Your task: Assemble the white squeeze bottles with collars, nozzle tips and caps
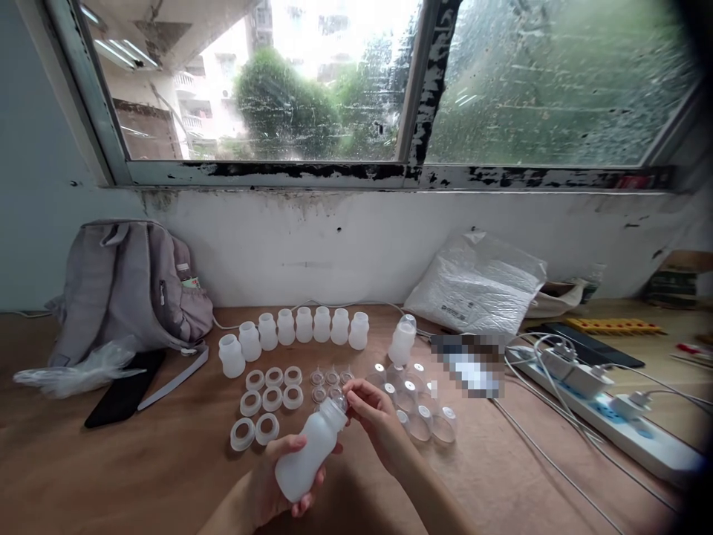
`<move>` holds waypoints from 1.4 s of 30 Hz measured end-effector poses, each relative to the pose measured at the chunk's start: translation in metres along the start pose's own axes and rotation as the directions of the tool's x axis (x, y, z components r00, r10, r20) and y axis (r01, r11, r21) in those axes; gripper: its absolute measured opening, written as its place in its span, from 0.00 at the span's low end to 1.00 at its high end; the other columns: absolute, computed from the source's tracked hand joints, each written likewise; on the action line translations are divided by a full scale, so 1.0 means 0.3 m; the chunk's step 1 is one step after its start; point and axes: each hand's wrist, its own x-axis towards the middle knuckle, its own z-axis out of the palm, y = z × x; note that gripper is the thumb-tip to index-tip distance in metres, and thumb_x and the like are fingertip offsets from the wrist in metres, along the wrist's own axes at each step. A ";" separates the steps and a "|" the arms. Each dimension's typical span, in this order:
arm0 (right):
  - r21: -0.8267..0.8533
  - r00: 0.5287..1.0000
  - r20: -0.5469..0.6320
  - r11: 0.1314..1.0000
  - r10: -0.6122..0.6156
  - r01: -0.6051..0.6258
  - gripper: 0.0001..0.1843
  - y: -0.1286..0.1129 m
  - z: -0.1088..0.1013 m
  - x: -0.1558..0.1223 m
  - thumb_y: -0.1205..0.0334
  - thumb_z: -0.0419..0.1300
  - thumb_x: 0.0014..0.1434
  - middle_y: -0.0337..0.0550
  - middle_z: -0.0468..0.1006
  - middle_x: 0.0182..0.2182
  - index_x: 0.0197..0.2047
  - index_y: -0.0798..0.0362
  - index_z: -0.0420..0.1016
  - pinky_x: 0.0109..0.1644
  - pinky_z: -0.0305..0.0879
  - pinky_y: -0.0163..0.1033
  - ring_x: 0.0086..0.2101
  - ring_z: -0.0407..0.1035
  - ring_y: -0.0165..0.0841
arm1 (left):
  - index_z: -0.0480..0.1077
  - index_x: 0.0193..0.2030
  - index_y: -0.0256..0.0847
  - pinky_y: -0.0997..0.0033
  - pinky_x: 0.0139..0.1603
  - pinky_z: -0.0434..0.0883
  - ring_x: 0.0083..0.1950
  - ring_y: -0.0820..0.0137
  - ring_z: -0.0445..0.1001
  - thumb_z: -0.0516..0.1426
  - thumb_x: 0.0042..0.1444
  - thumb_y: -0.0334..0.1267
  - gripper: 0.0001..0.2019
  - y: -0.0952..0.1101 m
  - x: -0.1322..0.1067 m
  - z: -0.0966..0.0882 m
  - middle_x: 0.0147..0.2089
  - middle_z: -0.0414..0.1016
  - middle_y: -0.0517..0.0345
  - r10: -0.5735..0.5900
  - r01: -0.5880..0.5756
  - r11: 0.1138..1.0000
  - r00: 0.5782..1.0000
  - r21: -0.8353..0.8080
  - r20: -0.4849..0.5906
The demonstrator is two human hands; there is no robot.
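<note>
In the head view, the left hand is wrapped around a frosted bottle, tilted with its neck up to the right above the near part of the worktop, while the right hand has its fingertips pinched on a clear teat at the bottle's mouth. Beyond them stand a curved row of open bottles and one capped bottle, with white rings, more teats and clear caps laid out nearer.
</note>
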 end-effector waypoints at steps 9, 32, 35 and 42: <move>0.067 1.000 0.027 0.998 0.002 -0.004 0.06 0.006 -0.002 -0.006 0.60 0.61 0.50 0.39 0.68 0.27 0.31 0.53 0.71 0.34 0.57 0.33 0.29 0.60 0.28 | 0.63 0.49 0.27 0.80 0.11 0.54 0.17 0.75 0.68 0.51 0.47 0.49 0.28 -0.009 0.004 -0.015 0.25 0.70 0.54 -0.018 0.020 0.999 0.998 -0.027 0.060; -0.233 0.919 -0.317 0.958 -0.235 0.164 0.13 0.007 -0.048 0.011 0.58 0.62 0.47 0.43 0.75 0.32 0.37 0.52 0.73 0.39 0.64 0.39 0.36 0.68 0.36 | 0.63 0.49 0.29 0.79 0.14 0.59 0.19 0.73 0.69 0.49 0.51 0.47 0.25 -0.029 0.022 -0.004 0.27 0.70 0.53 0.096 -0.096 0.995 0.995 -0.005 -0.008; -0.462 0.943 -0.156 0.866 -0.294 0.194 0.08 0.008 -0.038 0.003 0.61 0.59 0.50 0.43 0.74 0.30 0.35 0.52 0.73 0.35 0.64 0.37 0.32 0.68 0.34 | 0.64 0.47 0.32 0.79 0.17 0.62 0.22 0.74 0.69 0.51 0.52 0.47 0.21 -0.015 0.019 0.014 0.29 0.70 0.54 0.239 -0.238 0.971 0.960 0.022 -0.146; -0.726 0.922 0.359 0.576 -0.148 0.375 0.06 0.079 0.020 -0.035 0.67 0.56 0.51 0.40 0.70 0.24 0.30 0.50 0.73 0.28 0.59 0.34 0.25 0.63 0.30 | 0.68 0.34 0.33 0.76 0.25 0.66 0.27 0.73 0.70 0.56 0.50 0.45 0.14 0.031 0.002 0.053 0.31 0.70 0.55 0.498 -0.458 0.867 0.796 0.196 -0.345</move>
